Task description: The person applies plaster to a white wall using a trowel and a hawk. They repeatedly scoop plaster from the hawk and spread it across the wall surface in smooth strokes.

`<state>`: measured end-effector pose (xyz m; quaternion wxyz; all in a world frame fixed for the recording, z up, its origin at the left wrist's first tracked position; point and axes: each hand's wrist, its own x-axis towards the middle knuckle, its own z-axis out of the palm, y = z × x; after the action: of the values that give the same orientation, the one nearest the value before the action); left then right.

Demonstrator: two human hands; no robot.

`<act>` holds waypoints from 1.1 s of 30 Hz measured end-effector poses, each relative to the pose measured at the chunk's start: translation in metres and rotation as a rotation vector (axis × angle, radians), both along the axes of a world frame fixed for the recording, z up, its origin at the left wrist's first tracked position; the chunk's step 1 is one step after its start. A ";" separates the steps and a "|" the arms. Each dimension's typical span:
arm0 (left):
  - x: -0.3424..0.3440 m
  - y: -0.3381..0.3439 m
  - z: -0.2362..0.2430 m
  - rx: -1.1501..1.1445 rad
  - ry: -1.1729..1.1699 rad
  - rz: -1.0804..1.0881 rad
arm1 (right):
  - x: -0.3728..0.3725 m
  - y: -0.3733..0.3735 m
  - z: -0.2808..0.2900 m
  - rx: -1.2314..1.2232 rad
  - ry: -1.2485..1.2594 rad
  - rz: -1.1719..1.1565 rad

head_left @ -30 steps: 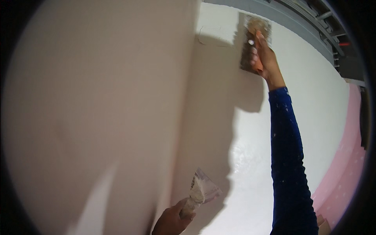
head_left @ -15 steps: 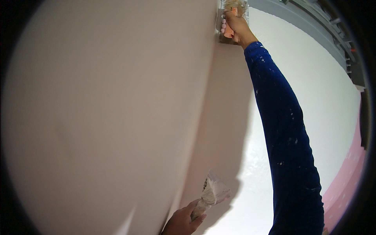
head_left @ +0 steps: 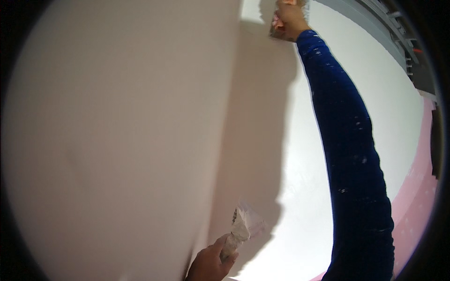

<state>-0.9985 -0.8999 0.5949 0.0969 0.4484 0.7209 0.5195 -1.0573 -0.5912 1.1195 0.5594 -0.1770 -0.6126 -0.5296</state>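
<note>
High up at the top edge, my right hand grips the handle of a plastering trowel whose flat blade lies against the white wall. The top of that trowel is cut off by the picture's edge. Low in the middle, my left hand is closed round the handle of a putty knife. Whitish compound is caked on its blade and handle. The knife's blade points up and stands in front of the shaded part of the wall.
A second wall fills the left side and meets the white wall in a vertical inner corner. Grey ceiling framing runs along the upper right. Pink wall surface shows at the right edge. My right arm's shadow falls along the corner.
My right hand and the trowel have moved up and right, away from the corner. My left hand with the putty knife sits slightly further left. The view has shifted a little.
</note>
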 end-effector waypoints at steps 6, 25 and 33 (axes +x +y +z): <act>-0.006 0.002 -0.008 0.072 0.033 0.009 | 0.084 0.065 -0.004 -0.991 0.192 1.585; -0.016 0.004 -0.011 0.305 0.097 -0.163 | -0.057 -0.061 0.011 -0.956 -0.291 1.844; -0.015 0.008 -0.018 0.236 0.048 -0.121 | -0.111 0.016 0.058 -0.005 -0.113 0.701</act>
<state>-1.0130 -0.8918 0.5772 0.0572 0.5116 0.6286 0.5830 -1.1683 -0.5748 1.1772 0.6718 0.0721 -0.6675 -0.3129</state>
